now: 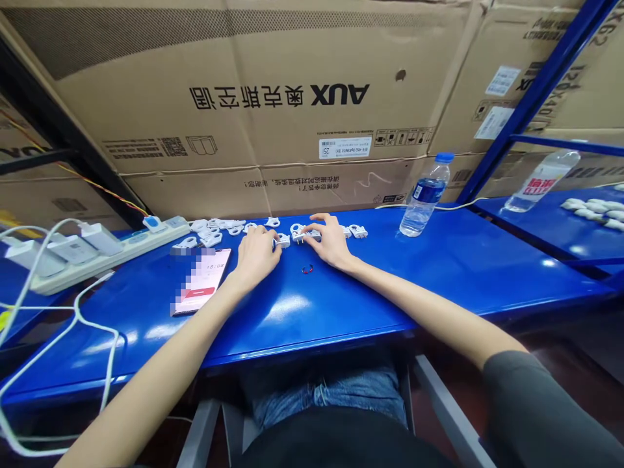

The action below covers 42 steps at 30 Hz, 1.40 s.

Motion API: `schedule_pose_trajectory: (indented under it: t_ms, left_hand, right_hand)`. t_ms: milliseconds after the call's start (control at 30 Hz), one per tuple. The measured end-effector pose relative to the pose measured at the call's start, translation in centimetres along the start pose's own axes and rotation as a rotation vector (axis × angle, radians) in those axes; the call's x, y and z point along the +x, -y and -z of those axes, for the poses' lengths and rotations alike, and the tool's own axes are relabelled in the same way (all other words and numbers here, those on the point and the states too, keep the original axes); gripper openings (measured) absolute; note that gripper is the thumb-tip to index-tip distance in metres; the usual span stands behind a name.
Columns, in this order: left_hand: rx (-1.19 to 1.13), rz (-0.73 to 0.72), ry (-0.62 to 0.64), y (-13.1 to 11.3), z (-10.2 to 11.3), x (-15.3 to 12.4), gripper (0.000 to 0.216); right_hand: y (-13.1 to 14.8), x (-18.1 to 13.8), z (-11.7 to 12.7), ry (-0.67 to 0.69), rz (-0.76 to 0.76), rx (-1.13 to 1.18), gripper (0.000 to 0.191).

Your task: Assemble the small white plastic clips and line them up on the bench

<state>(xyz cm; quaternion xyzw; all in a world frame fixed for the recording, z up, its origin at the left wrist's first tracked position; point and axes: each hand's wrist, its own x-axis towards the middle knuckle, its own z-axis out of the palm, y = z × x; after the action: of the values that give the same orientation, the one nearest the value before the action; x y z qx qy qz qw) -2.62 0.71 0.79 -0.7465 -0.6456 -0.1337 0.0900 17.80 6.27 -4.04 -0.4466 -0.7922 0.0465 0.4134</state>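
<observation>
On the glossy blue bench (439, 279), a dark-edged phone with a pale pink screen (209, 276) lies nearer than a small red-and-black curved piece (307, 269). Beyond, the curled left hand (257, 255) and the right hand (331, 242), forefinger raised, reach a row of white plastic ring-handled plugs (296, 231); whether either pinches one, I cannot tell. A clear blue-capped bottle (423, 198) stands before brown cardboard boxes (273, 52).

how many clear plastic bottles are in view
2: a clear blue-capped plastic bottle right of the bare right hand, and a clear red-labelled plastic bottle farther right.
</observation>
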Motion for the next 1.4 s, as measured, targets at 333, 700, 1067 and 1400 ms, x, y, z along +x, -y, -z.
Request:
schedule_pose_trajectory:
  t_ms: [333, 700, 1067, 1400]
  left_hand:
    - [0.018, -0.038, 0.010, 0.6, -0.4, 0.3, 0.029]
    - [0.029, -0.045, -0.006, 0.7, -0.8, 0.3, 0.029]
    - [-0.057, -0.064, -0.214, 0.0, -0.3, 0.1, 0.026]
    - [-0.168, -0.232, -0.244, -1.4, 0.4, -0.3, 0.030]
  right_hand:
    - [0.0, 0.2, -0.2, 0.077, 0.000, -0.049, 0.012]
    - [0.5, 0.3, -0.2, 0.127, -0.070, -0.071, 0.015]
    - [1.7, -0.5, 1.2, 0.087, 0.072, -0.055, 0.032]
    - [2.0, -0.4, 3.8, 0.005, 0.200, -0.128, 0.018]
